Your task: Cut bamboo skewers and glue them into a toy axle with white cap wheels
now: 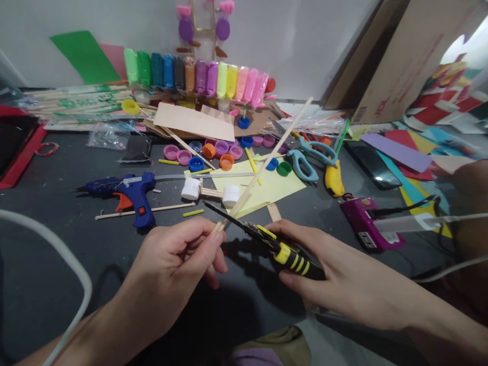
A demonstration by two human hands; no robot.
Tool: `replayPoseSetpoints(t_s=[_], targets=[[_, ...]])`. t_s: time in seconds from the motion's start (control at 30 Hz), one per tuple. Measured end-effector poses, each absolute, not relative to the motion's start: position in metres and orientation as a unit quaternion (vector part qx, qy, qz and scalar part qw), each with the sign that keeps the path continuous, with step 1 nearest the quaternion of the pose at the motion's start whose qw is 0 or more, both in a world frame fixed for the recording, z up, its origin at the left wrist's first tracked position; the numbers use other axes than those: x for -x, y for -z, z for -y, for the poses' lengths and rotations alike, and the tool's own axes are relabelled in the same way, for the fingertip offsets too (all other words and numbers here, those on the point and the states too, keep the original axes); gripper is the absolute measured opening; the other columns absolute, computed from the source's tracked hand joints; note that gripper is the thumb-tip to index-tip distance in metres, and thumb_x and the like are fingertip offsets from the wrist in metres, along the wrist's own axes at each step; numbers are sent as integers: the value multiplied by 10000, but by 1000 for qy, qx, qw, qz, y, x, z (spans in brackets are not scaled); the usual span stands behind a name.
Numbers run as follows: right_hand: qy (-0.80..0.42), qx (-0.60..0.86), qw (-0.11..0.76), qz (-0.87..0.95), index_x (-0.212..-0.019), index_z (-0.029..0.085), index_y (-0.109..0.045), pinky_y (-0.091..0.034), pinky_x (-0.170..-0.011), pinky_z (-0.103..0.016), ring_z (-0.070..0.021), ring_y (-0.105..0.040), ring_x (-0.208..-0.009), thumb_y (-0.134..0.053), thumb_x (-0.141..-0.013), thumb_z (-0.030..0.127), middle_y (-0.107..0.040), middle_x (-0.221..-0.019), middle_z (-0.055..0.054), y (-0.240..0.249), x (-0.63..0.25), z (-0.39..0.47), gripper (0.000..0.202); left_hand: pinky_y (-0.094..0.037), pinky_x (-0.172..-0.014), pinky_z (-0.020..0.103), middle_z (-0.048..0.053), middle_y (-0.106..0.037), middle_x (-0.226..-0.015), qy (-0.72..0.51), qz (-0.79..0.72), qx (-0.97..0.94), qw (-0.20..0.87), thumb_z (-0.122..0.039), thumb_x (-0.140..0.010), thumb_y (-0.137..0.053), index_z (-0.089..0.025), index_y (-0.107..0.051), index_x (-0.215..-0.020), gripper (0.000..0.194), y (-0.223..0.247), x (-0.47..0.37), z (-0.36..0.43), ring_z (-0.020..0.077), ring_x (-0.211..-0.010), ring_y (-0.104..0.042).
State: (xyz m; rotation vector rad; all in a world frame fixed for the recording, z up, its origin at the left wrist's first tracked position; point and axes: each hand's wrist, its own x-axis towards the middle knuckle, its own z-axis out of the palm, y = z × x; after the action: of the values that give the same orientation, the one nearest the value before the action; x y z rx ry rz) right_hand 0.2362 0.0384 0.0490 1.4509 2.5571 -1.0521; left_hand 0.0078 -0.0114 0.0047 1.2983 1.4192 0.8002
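My left hand [186, 254] pinches thin wooden sticks [282, 140] near their lower end; one long stick slants up to the right. My right hand [335, 274] is closed around a utility knife [292, 256] with a black and yellow handle. Its dark blade [224, 211] crosses the sticks just above my left fingertips; whether it touches them I cannot tell. Beyond my hands lies a small piece of wooden sticks with white wheel-like ends [231, 195], partly on a pale yellow sheet [282, 189].
A blue glue gun [143, 198] lies at left. Coloured bottle caps [196, 163], scissors [305, 165] and a yellow cutter [334, 180] are farther back. At right are a purple power adapter [366, 223] and a phone [371, 165]. A white cable [78, 259] loops at left.
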Motion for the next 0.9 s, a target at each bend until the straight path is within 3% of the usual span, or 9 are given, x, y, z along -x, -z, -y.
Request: replayPoseSetpoints(t_s=[0.9], targets=[[319,-455,4,-831,-1236,234,-631,-611,-854,-402,-306,-713,-1043,-600,-790,356,-738,-1187,-70,-47,-235,-38,464,-454,-457,155,-52,-642,-551,-360,-600,-486,523,-302,-911,-561,-206,-641,-633,305,-10,-10,10,70,-447,-597]])
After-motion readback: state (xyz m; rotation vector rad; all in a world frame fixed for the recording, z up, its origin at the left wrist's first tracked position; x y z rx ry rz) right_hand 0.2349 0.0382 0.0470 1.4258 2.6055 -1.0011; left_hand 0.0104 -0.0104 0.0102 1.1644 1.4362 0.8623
